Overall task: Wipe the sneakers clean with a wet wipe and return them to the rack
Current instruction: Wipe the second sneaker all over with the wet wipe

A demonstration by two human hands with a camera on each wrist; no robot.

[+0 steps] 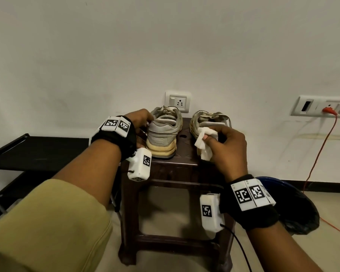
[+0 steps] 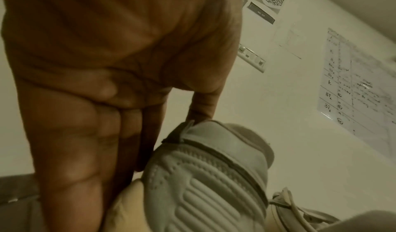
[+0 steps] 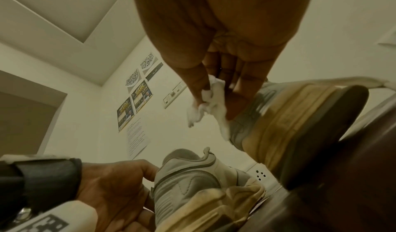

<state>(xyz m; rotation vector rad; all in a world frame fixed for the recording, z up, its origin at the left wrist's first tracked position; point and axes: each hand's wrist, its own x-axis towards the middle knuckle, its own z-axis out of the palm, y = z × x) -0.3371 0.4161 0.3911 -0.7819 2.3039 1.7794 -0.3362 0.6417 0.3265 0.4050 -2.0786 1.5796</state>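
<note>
Head view: two grey sneakers stand heel-near on a brown plastic stool [image 1: 175,165], long axes running toward the wall. The left hand [image 1: 139,118] grips the left sneaker [image 1: 163,132] at its collar; the right hand [image 1: 226,146] pinches a wet wipe [image 1: 202,144] against the right sneaker [image 1: 206,120]. The rack [image 1: 37,152] lies left, nearer the left hand.

Left wrist view: fingers [image 2: 201,106] hook the heel collar.

Right wrist view: the wipe meets the right sneaker's heel.

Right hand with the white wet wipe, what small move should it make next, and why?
Probably press the crumpled white wet wipe down the heel of the right grey sneaker with the yellowed sole. The right hand pinches it right at that heel, while the left hand only steadies the left grey sneaker on the dark brown plastic stool.
</note>
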